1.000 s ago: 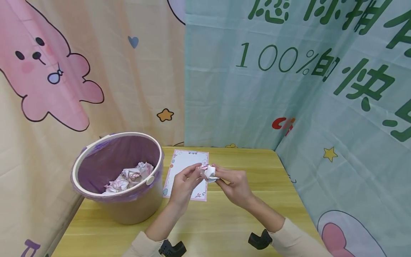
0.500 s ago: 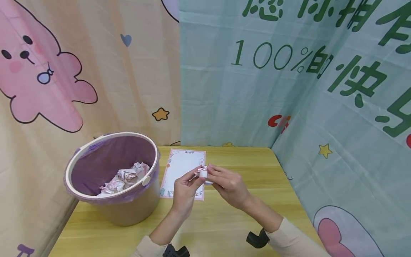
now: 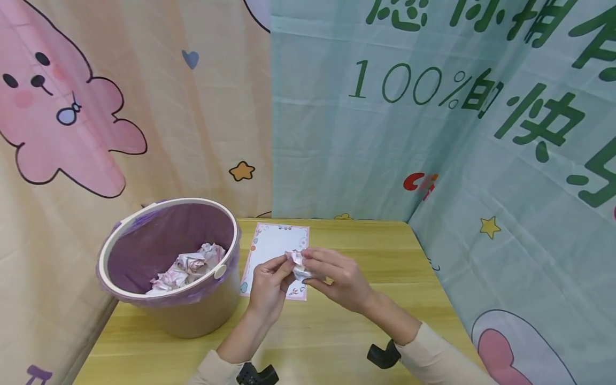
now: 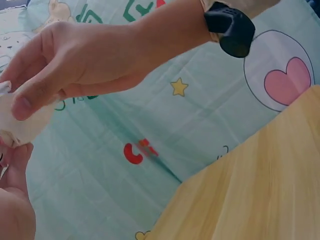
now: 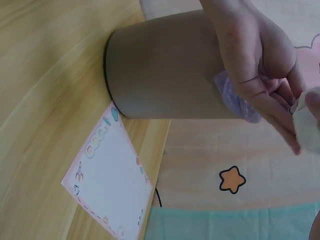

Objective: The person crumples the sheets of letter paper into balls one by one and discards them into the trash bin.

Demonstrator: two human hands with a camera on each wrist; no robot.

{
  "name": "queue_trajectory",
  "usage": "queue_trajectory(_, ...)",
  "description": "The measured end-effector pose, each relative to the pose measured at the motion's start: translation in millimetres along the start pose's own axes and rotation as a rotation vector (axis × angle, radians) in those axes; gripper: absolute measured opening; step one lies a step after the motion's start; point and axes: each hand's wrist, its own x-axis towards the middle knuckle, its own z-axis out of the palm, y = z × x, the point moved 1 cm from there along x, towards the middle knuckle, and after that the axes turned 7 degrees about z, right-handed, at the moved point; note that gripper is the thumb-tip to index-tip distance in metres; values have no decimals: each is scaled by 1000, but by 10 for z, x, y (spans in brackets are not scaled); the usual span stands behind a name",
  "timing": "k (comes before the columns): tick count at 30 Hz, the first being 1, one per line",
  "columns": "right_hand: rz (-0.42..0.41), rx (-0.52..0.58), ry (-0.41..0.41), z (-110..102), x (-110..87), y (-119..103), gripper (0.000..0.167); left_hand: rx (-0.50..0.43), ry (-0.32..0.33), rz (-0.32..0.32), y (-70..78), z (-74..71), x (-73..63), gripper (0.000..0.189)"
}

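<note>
Between my two hands is a crumpled sheet of paper [image 3: 298, 267], white with pinkish marks, held above the table. My left hand [image 3: 268, 286] pinches its left side between thumb and fingers. On the other side my right hand [image 3: 339, 278] grips it, fingers over the top and thumb below. In the left wrist view the paper [image 4: 37, 117] shows pale at the left edge, partly covered by the right thumb. The right wrist view shows only part of the paper [image 5: 306, 127]. A flat white sheet with a decorated pink border [image 3: 274, 240] lies behind the hands.
A beige bin [image 3: 197, 321] with a white rim and purple liner stands to the left on the wooden table [image 3: 366, 246]. Several crumpled papers [image 3: 190, 267] lie inside it. Printed curtains [image 3: 337, 160] hang behind the table and along its sides.
The paper has been turned and squeezed between the hands. The right fingers shifted over it, and the left hand moved slightly left. Bin and flat sheet stay in place.
</note>
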Motion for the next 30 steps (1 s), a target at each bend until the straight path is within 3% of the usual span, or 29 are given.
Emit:
queue_trajectory(3,36,-7,-4,7,-55,18,54,-142,-53,-68,37,-39,8,28)
queue_trajectory(6,39,5,22,14,-111,25,59,-219,-117,-130,61,-75,5,29)
queue_trajectory(11,-75,11,57,32,-111,18,44,-250,-139,-203,83,-96,-23,35)
queue_trajectory(17,-191,-6,112,41,-128,-16,25,-297,-157,-244,84,-84,-57,38)
queue_trajectory(24,-112,112,162,52,-85,-69,22,-292,-112,-269,76,-62,-83,43)
queue_trajectory(27,-45,168,113,28,-49,-87,21,-271,-92,-283,78,-72,-73,43)
queue_trajectory(30,-2,212,27,-5,-9,-94,8,-260,-89,-306,71,-108,-67,45)
